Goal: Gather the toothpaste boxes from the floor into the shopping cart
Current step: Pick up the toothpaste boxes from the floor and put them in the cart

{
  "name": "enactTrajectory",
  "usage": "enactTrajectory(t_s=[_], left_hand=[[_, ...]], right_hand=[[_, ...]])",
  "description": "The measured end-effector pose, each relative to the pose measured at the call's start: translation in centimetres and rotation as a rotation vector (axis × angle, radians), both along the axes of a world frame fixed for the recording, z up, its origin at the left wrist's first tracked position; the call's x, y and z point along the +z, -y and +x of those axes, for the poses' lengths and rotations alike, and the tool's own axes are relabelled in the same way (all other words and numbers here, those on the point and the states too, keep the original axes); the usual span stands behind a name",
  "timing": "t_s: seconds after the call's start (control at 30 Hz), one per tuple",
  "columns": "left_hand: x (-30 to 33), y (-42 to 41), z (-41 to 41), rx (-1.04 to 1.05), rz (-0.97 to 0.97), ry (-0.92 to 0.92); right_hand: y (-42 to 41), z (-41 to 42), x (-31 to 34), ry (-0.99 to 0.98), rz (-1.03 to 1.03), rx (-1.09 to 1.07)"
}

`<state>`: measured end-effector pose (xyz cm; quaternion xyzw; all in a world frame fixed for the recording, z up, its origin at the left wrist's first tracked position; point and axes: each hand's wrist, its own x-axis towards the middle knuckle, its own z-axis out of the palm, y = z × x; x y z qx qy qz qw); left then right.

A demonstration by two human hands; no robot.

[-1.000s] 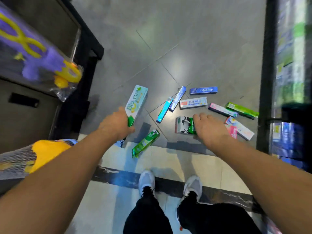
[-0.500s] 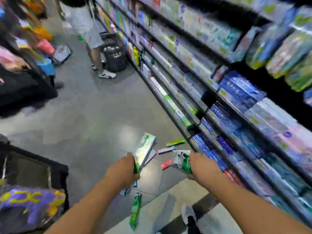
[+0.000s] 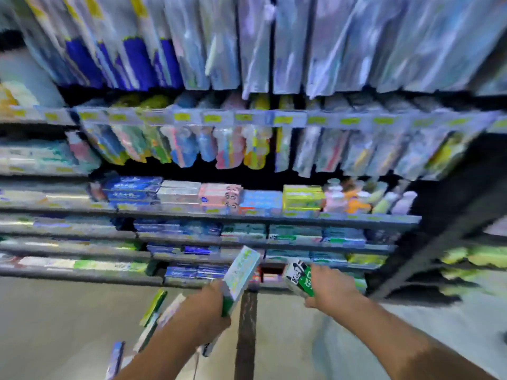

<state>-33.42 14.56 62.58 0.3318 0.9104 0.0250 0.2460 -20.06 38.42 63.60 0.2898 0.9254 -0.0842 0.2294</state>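
The person has straightened up from the floor to face the shelves, left hand clamped round a pale green box and right hand round a black-and-green box at lower centre, ready for a cart not in view, with more boxes lying at lower left.

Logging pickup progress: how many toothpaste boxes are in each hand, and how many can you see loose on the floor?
Pale green box in left hand: 1
Green-and-white box in right hand: 1
Floor boxes, blurred, left of the left arm: 4
Total: 6
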Motion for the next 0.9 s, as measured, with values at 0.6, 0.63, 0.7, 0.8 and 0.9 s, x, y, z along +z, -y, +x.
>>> enactTrajectory(t_s=[0.6, 0.63, 0.7, 0.8, 0.9], left_hand=[[2.6, -52.8, 41.5, -0.939, 0.079, -0.024], [2.8, -54.6, 43.4, -0.966, 0.073, -0.024], [2.8, -58.2, 46.7, -1.016, 0.079, -0.02], [2.6, -63.4, 51.3, -1.079, 0.065, 0.007], [2.2, -69.0, 55.3, -1.148, 0.042, 0.036]], right_hand=[[-30.5, 54.8, 5.0, -0.105, 0.059, -1.059], [-31.2, 56.6, 5.0, -0.107, 0.06, -1.1], [-32.9, 59.9, 4.6, -0.115, 0.078, -1.166], [-35.9, 64.1, 3.8, -0.11, 0.087, -1.243], [-40.1, 67.4, 3.3, -0.084, 0.085, -1.288]])
